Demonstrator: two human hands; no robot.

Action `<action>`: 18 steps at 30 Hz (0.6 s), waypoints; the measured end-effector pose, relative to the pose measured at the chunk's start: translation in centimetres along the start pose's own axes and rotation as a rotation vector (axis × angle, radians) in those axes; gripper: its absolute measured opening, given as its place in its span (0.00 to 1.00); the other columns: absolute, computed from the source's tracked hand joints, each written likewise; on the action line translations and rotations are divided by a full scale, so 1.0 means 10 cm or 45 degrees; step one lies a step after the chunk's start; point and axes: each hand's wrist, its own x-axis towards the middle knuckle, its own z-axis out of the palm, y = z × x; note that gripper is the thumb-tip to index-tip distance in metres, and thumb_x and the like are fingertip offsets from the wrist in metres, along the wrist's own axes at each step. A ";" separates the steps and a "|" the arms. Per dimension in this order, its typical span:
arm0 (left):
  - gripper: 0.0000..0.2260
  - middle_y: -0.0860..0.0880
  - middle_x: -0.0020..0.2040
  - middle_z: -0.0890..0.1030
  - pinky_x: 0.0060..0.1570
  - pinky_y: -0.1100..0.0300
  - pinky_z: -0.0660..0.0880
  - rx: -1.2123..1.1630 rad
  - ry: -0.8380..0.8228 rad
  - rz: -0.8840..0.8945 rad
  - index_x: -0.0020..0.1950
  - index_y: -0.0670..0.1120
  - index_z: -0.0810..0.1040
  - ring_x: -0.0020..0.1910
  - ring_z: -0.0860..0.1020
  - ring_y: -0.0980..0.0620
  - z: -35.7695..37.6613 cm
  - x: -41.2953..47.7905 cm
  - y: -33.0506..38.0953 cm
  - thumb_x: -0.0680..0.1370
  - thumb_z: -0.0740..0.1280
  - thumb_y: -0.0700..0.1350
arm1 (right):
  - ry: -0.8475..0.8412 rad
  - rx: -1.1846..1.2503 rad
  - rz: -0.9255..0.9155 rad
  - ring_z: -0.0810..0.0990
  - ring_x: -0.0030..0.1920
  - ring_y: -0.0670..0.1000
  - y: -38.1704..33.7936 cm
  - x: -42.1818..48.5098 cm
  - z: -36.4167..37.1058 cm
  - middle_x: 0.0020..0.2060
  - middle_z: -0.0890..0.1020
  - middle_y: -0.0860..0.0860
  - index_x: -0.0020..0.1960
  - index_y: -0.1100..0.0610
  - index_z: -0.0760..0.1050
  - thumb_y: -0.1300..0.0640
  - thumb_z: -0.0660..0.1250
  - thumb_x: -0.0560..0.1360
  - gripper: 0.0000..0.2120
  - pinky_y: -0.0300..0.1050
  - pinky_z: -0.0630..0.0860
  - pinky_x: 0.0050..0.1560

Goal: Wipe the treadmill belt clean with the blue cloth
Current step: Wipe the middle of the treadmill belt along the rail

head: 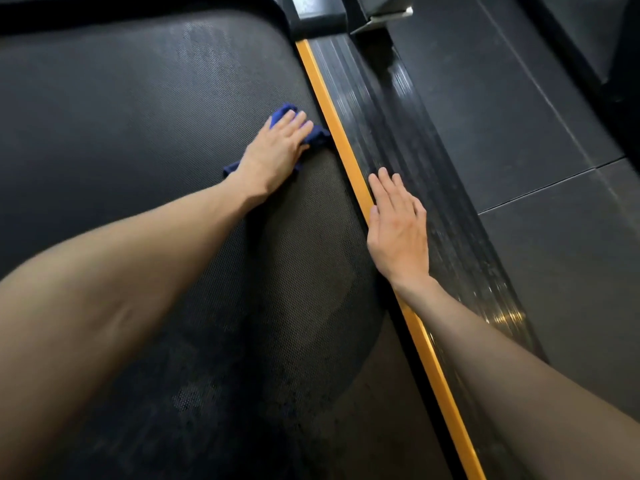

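Left grip [277, 147] laid flat on the blue cloth [318, 136], fingers straight and close together, pressing down and pinching nothing. Cloth bunched under the palm, with corners poking out ahead of the fingertips, to their right and back beside the wrist, all of it on the treadmill belt [138, 116]. Right grip [398, 230] spread flat too, holding nothing, resting on the ribbed side rail [388, 133] just right of the yellow strip [323, 98], probably as a brace. Several risks from here. Held by pressure alone, so liable to slide out from under the palm on a quick stroke. Bunched rather than spread, so likely to clean only a narrow path and leave bands untouched. Very close to the yellow strip on the left grip's right, so a trailing corner might snag in the seam there. Possibly a belt that rolls under a hard push, which would throw weight onto the right grip, and a glossy rail beneath it offering little hold. Belt surface dark, finely dimpled and rough enough to drag at fabric; mottled lighter and darker patches behind the left grip, toward the body, damp or dusty, cannot tell which. Beyond the right grip, a floor [519, 116] of large dark tiles with thin joints, dimly lit.
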 end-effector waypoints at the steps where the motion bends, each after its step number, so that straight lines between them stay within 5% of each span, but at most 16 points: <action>1: 0.19 0.39 0.72 0.65 0.71 0.46 0.56 -0.006 -0.020 -0.037 0.71 0.39 0.65 0.73 0.61 0.42 -0.02 0.03 -0.02 0.82 0.55 0.46 | 0.006 0.001 -0.003 0.58 0.75 0.51 0.00 0.00 0.00 0.74 0.63 0.52 0.75 0.56 0.61 0.56 0.52 0.81 0.22 0.47 0.54 0.71; 4: 0.21 0.38 0.69 0.69 0.69 0.43 0.60 -0.074 -0.059 0.115 0.69 0.38 0.69 0.70 0.66 0.40 -0.03 -0.19 0.24 0.80 0.53 0.48 | 0.003 0.009 0.012 0.58 0.75 0.51 -0.01 0.00 -0.01 0.74 0.63 0.52 0.75 0.56 0.61 0.56 0.52 0.80 0.22 0.48 0.55 0.71; 8: 0.19 0.39 0.63 0.76 0.62 0.40 0.68 -0.171 -0.082 0.757 0.62 0.39 0.77 0.62 0.75 0.40 0.11 -1.23 0.83 0.77 0.56 0.46 | 0.007 0.033 -0.001 0.58 0.75 0.52 -0.02 -0.01 -0.03 0.74 0.63 0.52 0.74 0.57 0.61 0.57 0.52 0.80 0.23 0.50 0.57 0.71; 11: 0.19 0.43 0.69 0.71 0.72 0.48 0.56 -0.196 -0.254 1.092 0.68 0.42 0.71 0.70 0.68 0.47 0.08 -1.77 1.04 0.80 0.53 0.46 | 0.020 0.031 -0.005 0.58 0.75 0.51 -0.03 -0.03 -0.02 0.74 0.63 0.52 0.74 0.57 0.61 0.57 0.52 0.80 0.23 0.50 0.57 0.71; 13: 0.20 0.44 0.70 0.70 0.71 0.49 0.58 -0.144 -0.274 1.181 0.69 0.43 0.70 0.70 0.67 0.48 0.05 -1.65 0.90 0.81 0.51 0.46 | 0.016 0.018 -0.005 0.58 0.75 0.51 -0.03 -0.03 -0.03 0.74 0.63 0.53 0.74 0.57 0.61 0.58 0.53 0.81 0.22 0.50 0.57 0.71; 15: 0.21 0.41 0.68 0.72 0.69 0.50 0.61 -0.131 -0.189 1.016 0.67 0.41 0.72 0.68 0.69 0.45 0.05 -1.29 0.68 0.82 0.48 0.47 | 0.002 0.024 -0.010 0.58 0.75 0.51 -0.02 -0.01 -0.04 0.74 0.63 0.53 0.75 0.57 0.61 0.58 0.54 0.81 0.22 0.50 0.57 0.71; 18: 0.20 0.37 0.62 0.75 0.63 0.47 0.64 -0.054 -0.030 0.391 0.62 0.39 0.73 0.63 0.73 0.40 -0.04 -0.66 0.01 0.81 0.50 0.49 | -0.004 0.037 0.006 0.58 0.75 0.51 -0.03 -0.01 -0.05 0.74 0.63 0.52 0.74 0.57 0.61 0.57 0.52 0.80 0.22 0.49 0.56 0.71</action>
